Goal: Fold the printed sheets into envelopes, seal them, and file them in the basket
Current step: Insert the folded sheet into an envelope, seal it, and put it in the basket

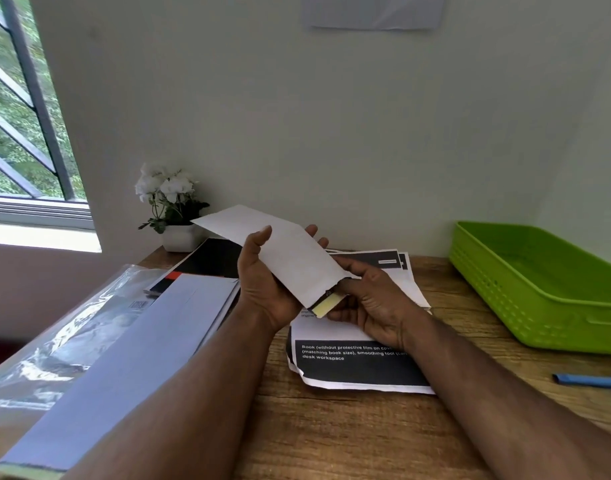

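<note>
A white envelope [279, 252] is held tilted above the wooden desk, its open end pointing down to the right. My left hand [262, 282] grips it from underneath, thumb on its front face. My right hand [373, 299] is at the open end, fingers on the flap, where a pale yellow adhesive strip [326, 304] shows. A stack of printed sheets [359, 362] with black blocks lies on the desk under my hands. The green plastic basket [539, 306] stands at the right; nothing shows inside it.
A pile of white envelopes [124, 358] lies on a clear plastic wrapper [65, 337] at the left. A dark-covered book [214, 261] and a potted white flower [172, 206] sit at the back left. A blue pen-like object [588, 380] lies at the right edge.
</note>
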`<act>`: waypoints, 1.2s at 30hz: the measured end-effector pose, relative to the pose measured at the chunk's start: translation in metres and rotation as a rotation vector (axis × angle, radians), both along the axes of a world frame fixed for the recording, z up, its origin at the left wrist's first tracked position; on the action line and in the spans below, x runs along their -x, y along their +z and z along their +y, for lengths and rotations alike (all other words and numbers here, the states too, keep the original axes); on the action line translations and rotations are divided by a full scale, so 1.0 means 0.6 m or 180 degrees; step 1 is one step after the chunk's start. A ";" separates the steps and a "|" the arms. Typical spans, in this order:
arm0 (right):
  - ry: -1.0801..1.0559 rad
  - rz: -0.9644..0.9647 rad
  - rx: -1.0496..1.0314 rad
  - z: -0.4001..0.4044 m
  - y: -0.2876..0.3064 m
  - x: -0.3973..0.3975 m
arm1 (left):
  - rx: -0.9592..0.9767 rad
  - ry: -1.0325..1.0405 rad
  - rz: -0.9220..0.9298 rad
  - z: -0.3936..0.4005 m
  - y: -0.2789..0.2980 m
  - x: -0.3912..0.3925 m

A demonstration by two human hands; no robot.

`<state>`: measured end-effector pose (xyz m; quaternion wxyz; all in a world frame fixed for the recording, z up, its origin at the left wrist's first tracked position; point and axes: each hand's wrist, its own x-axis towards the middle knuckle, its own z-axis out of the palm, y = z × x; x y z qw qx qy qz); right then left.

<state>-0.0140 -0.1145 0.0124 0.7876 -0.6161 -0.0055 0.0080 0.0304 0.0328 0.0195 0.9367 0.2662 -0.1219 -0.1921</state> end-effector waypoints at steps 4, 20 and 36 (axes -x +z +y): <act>-0.1004 -0.0804 0.1723 0.005 -0.014 -0.006 | -0.0035 0.0039 0.0231 -0.008 -0.002 0.003; -0.1035 -0.3714 0.4602 0.016 -0.015 0.012 | 0.0443 0.0394 0.0591 0.009 -0.011 -0.018; -0.0453 -0.3263 0.6046 0.009 -0.039 -0.008 | 0.0399 0.0758 0.0493 0.060 -0.011 -0.043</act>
